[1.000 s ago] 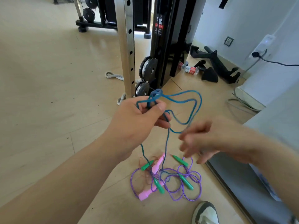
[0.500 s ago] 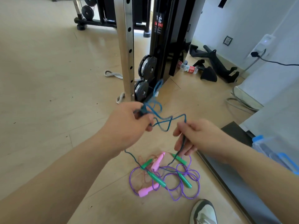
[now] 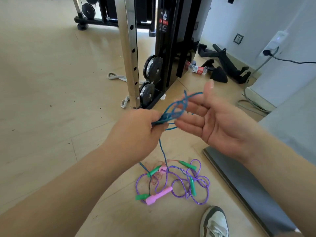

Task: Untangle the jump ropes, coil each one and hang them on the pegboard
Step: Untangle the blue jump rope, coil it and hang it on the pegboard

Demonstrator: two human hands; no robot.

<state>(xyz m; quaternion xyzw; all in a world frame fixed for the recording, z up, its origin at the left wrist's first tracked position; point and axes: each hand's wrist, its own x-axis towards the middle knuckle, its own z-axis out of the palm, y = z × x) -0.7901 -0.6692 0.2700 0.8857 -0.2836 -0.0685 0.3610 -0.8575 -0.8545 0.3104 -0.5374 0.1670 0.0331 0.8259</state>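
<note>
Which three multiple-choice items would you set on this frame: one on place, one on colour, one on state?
1. Where does the purple rope lie?
A. on the floor
B. over a forearm
C. in a fist

2. What colour is the held rope?
A. purple
B. blue
C. pink

3. How is the right hand?
A. clenched
B. open, palm up
C. pinching a handle

Key:
1 A: it lies heaped on the boards below both hands.
2 B: blue strands bunch out of the left hand, which grips them.
3 B: its fingers are straight and the palm shows.
</note>
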